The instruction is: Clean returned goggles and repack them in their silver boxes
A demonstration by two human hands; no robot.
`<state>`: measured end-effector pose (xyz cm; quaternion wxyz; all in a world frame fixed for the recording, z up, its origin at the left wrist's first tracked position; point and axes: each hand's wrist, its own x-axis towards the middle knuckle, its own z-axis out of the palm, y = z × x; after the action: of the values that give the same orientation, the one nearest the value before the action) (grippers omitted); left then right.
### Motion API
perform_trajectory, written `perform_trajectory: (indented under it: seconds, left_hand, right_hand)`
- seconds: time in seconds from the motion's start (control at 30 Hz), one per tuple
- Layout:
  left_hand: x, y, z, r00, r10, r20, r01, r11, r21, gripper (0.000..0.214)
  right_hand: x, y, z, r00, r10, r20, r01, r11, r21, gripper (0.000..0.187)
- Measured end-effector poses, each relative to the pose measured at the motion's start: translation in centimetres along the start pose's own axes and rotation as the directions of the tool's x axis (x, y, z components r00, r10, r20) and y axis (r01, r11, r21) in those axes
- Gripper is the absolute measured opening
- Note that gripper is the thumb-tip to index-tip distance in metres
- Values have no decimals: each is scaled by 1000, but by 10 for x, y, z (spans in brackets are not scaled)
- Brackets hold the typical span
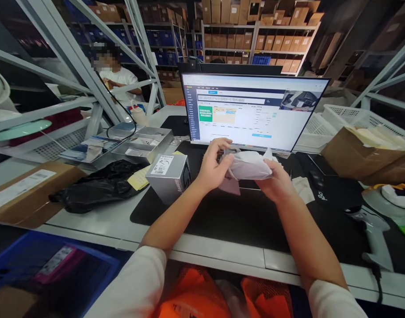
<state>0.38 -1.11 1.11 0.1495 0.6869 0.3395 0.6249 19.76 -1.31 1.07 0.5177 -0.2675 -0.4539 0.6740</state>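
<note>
Pale plastic pouch (252,165), soft and crumpled, held in the air just in front of the lower edge of the monitor (252,110); this is the head camera's view, looking down along two bare forearms.

Both hands are closed on the pouch. The left hand (214,165) pinches its left end, fingers curled over the top. The right hand (277,176) cups its right end from beneath. The pouch's long axis runs left to right, parallel to the monitor's screen, so it lies directly between the hands, and neither hand is the nearer. A duller corner of it hangs down by the left hand.

Below the pouch, a black mat (242,216) covers the table (99,221) in front of the monitor. A grey box (169,176) stands in front of the monitor's left corner, close to the left wrist but apart from it. A black plastic bag (99,185) lies further left of the monitor. A handheld scanner (375,229) rests in front of the monitor's right side. Behind and left of the monitor, another person in a white top (121,77) sits beyond a metal frame.
</note>
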Motion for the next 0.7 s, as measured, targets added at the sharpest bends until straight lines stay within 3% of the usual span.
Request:
perform_trajectory:
  seconds: [0.1,0.17,0.23,0.33,0.5,0.6,0.7]
  left_hand:
    - [1,-4,2,995,-93,-44,98,989,115,12]
    - [2,-2,1,998,-62,-25,66,966,251,17]
    - [3,2,-1,1000,27,-5,-23,914,406,25]
    - [5,2,-4,996,67,50,-84,790,607,29]
    - [7,1,-7,976,-128,176,-45,674,737,34]
    - [4,14,-9,948,-142,284,-90,737,669,37]
    - [-2,28,-6,887,-5,461,-213,882,420,36]
  right_hand:
    - [-2,5,4,963,-185,-197,175,982,-65,34]
    - [-7,6,4,907,-296,-298,243,948,-204,31]
    - [-13,6,4,876,-367,-312,234,890,-391,28]
    - [-20,4,5,879,-427,-210,205,738,-642,29]
    - [-17,3,5,853,-517,-71,214,471,-856,30]
    - [-11,7,3,844,-535,38,213,269,-939,29]
    - [-6,15,4,856,-458,242,319,98,-943,26]
